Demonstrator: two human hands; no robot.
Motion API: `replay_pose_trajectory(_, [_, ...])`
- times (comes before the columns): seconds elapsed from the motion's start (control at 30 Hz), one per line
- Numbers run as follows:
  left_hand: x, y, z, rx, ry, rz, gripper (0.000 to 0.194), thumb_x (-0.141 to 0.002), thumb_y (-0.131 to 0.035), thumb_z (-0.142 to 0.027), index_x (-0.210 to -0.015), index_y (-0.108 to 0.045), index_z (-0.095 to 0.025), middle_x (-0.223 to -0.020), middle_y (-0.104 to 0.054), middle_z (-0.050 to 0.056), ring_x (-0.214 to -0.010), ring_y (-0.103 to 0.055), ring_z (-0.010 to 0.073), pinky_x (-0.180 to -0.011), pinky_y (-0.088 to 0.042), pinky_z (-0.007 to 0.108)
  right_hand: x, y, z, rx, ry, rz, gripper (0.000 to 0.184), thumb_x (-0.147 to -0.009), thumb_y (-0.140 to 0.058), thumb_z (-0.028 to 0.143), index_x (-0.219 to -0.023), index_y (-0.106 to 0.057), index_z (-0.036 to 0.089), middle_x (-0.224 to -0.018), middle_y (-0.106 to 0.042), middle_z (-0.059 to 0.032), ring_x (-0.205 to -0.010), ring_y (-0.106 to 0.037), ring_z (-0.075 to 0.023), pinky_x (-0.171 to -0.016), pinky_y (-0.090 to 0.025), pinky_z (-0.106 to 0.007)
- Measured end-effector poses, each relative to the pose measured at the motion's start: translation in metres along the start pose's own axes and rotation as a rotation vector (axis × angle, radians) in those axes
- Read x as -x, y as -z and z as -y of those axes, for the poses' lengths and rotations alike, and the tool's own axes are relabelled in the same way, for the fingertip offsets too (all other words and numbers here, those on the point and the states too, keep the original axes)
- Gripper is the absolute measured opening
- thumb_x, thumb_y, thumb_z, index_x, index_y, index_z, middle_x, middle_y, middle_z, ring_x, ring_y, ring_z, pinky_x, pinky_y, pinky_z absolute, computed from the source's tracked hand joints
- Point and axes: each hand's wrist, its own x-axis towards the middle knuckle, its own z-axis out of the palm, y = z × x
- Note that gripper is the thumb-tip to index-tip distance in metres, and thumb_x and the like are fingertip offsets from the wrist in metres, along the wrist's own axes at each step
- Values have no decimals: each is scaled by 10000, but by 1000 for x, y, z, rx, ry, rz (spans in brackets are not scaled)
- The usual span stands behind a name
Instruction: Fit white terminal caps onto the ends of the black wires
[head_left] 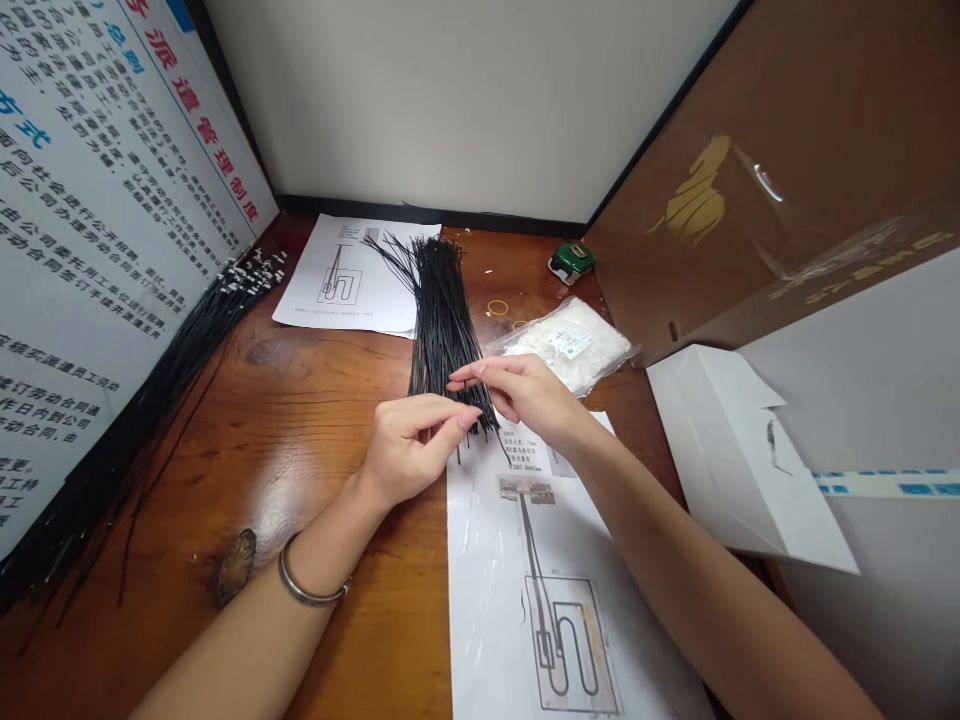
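A thick bundle of thin black wires (439, 310) lies on the wooden table, its near ends just under both hands. My left hand (412, 445) is closed in a pinch, thumb and forefinger together over the near ends of the bundle. Reaching across from the right, my right hand (529, 395) has its fingertips pinched above the same wires, close to the left hand. Whatever either pinch holds is too thin or hidden to make out. Below the hands is a printed drawing sheet (487, 600), its top edge partly beneath stray wire ends.
A clear bag of small white parts (592, 345) and a green tape measure (571, 262) lie to the right. Another drawing sheet (300, 300) sits behind. Wires with white connectors (247, 280) lean along the left board. A brown box (825, 200) and folded white card (735, 450) bound the right.
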Motion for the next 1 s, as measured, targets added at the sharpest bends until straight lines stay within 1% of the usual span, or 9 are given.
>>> replay_pose_trajectory(0.1, [-1, -1, 4, 123, 231, -121, 254, -909, -515, -352, -969, -665, -156, -653, -681, 22, -455, -546, 88, -431, -415, 207, 2, 2, 0, 13, 22, 68, 253, -823, -492, 264, -833, -709, 136, -692, -671, -23, -384, -289, -40, -411, -202, -248])
replay_pose_trajectory(0.2, [-2, 0, 9, 198, 408, -145, 336, -922, -475, -421, -1069, -624, -158, -613, -628, -13, -385, -450, 61, -384, -356, 189, 6, 1, 3, 114, 74, 193, 218, -828, -533, 268, -858, -715, 151, -693, -668, -10, -428, -347, -53, -436, -252, -241])
replay_pose_trajectory(0.43, [-2, 0, 12, 150, 479, -13, 428, -920, -442, -484, -1018, -696, -154, -744, -705, 43, -411, -492, 68, -422, -394, 205, 19, -3, 14, 206, 191, 560, 198, -857, -558, 265, -846, -724, 157, -809, -695, -36, -700, -562, -111, -643, -413, -250])
replay_pose_trajectory(0.63, [-2, -1, 11, 169, 460, -31, 475, -917, -451, -495, -735, -708, -139, -662, -706, 54, -399, -484, 70, -423, -399, 211, 24, -1, 17, 251, 126, 856, 277, -867, -568, 334, -1007, -695, 131, -717, -684, -31, -565, -496, -90, -506, -344, -226])
replay_pose_trajectory(0.7, [-1, 0, 10, 169, 412, -51, 486, -913, -464, -489, -646, -682, -146, -573, -665, 32, -398, -478, 74, -419, -383, 210, 22, 0, 13, 124, 129, 804, 253, -859, -575, 348, -955, -673, 136, -629, -652, -10, -544, -504, -93, -484, -328, -220])
replay_pose_trajectory(0.8, [0, 2, 7, 204, 350, -21, 520, -899, -476, -505, -552, -644, -155, -479, -606, 20, -387, -467, 85, -411, -367, 220, 15, -1, 7, -11, 153, 389, 222, -867, -552, 374, -847, -626, 165, -552, -573, 34, -444, -408, -67, -436, -274, -218])
replay_pose_trajectory(0.87, [0, 4, 5, 229, 328, 38, 539, -894, -471, -519, -533, -640, -157, -451, -591, 23, -369, -455, 89, -400, -360, 228, 11, -3, 4, 37, 151, 153, 219, -884, -523, 354, -963, -630, 180, -655, -618, 15, -460, -412, -67, -443, -282, -224])
replay_pose_trajectory(0.93, [1, 5, 2, 237, 305, 100, 553, -893, -466, -528, -517, -636, -159, -432, -581, 25, -356, -450, 90, -395, -356, 231, 8, -6, 2, 154, 139, 72, 248, -882, -520, 314, -1058, -642, 187, -791, -671, -26, -540, -485, -88, -484, -329, -235])
replay_pose_trajectory(1.0, [1, 6, 1, 252, 287, 119, 549, -891, -461, -537, -533, -638, -161, -404, -557, 17, -350, -455, 94, -396, -355, 233, 7, -8, 1, 255, 148, 69, 230, -866, -536, 279, -1013, -686, 184, -874, -698, -52, -650, -550, -120, -557, -388, -257])
